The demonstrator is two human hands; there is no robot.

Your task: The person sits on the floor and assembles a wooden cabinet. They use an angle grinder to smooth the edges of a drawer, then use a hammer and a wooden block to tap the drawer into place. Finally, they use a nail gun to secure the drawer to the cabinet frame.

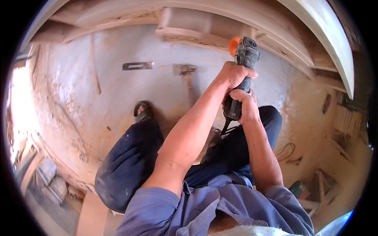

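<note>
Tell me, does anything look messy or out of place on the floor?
A little: what looks like a hammer and a flat rectangular piece lie loose on the floor, with brown dust or staining in patches. Scattered like that, they look untidy. I can't see anything plainly broken.

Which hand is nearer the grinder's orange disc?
The left hand, gripping the grinder up front, close to the orange disc; the right hand grips farther back, toward the cord.

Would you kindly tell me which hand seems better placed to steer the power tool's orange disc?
Probably the left hand: it grips the power tool closer to the orange disc, while the right hand holds farther back, toward the cord.
</note>
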